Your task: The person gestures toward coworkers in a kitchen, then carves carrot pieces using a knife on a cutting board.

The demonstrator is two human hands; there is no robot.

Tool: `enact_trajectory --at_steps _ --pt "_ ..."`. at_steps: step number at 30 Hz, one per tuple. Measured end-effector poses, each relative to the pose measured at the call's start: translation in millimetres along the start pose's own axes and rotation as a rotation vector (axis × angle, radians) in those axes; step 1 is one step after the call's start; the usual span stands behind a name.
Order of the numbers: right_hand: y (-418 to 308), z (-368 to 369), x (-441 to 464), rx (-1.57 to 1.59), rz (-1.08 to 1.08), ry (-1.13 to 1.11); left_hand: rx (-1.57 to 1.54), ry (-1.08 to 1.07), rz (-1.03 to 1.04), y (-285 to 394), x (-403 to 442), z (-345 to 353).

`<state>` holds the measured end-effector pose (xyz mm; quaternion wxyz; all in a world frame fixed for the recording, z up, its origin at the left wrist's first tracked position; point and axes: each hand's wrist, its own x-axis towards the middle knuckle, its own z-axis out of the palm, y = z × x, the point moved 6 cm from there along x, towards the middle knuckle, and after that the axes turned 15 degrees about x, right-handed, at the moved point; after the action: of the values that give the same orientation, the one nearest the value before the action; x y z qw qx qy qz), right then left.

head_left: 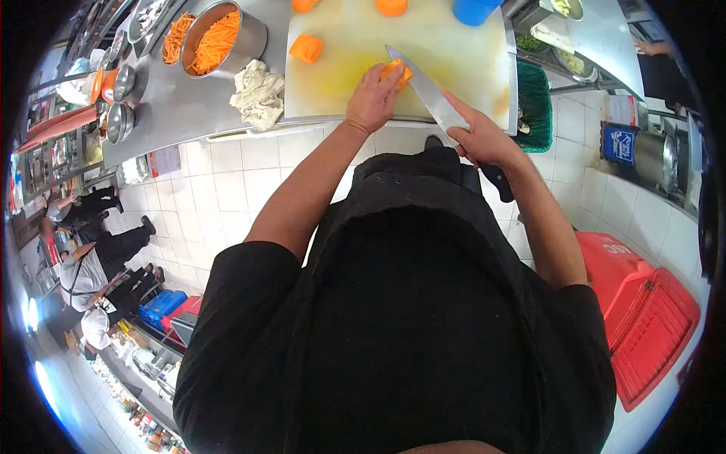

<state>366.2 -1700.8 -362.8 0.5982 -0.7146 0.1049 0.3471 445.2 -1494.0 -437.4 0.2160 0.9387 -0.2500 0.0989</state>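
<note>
My left hand (372, 100) is closed on an orange carrot piece (398, 73) on the white cutting board (340, 83). In my right hand (478, 132) is a large kitchen knife (429, 89), its dark handle showing below my fist. The blade points up and to the left, close beside the carrot piece; whether it touches cannot be made out. Another carrot chunk (306, 48) rests on the board to the left, and a further chunk (391, 6) lies at the far edge. Yellow-orange stains mark the board's middle.
A steel pot (249, 41) of carrot strips and a crumpled cloth (259, 94) are left of the board. A blue container (475, 10) stands at its far right. A green basket (535, 106) hangs beside it. Red bins (635, 318) stand lower right; other people (91, 265) are at left.
</note>
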Motion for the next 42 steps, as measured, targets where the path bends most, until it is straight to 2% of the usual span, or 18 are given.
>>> enact_trajectory --at_steps 5,8,11,13,19,21,26,29,35,38,42 --pt "-2 5 -1 -0.01 -0.003 0.03 0.02 0.014 -0.003 0 -1 2" --pt "-8 6 3 -0.076 -0.09 0.045 0.008 0.017 -0.009 -2 0 1" --pt "-21 10 -6 -0.137 0.031 0.04 0.011 0.043 -0.018 1 2 0" --pt "-14 4 3 -0.21 -0.085 0.049 0.013 0.04 -0.023 0 1 0" --pt "-16 -3 5 -0.301 -0.128 0.016 0.002 0.053 -0.031 0 1 3" --pt "-18 -7 7 -0.291 -0.115 -0.018 0.018 0.034 -0.016 0 -2 1" --pt "-34 -6 -4 -0.22 0.101 -0.075 0.01 0.054 -0.028 0 2 1" --pt "-9 -1 14 -0.382 -0.306 0.028 0.03 0.056 -0.025 1 -1 0" --pt "-5 2 11 -0.387 -0.278 0.049 0.054 0.053 -0.029 3 -1 0" --pt "-5 6 10 -0.4 -0.171 0.046 0.062 0.072 -0.021 2 1 1" --pt "9 8 16 -0.372 -0.259 0.087 0.063 0.06 -0.022 4 0 1"
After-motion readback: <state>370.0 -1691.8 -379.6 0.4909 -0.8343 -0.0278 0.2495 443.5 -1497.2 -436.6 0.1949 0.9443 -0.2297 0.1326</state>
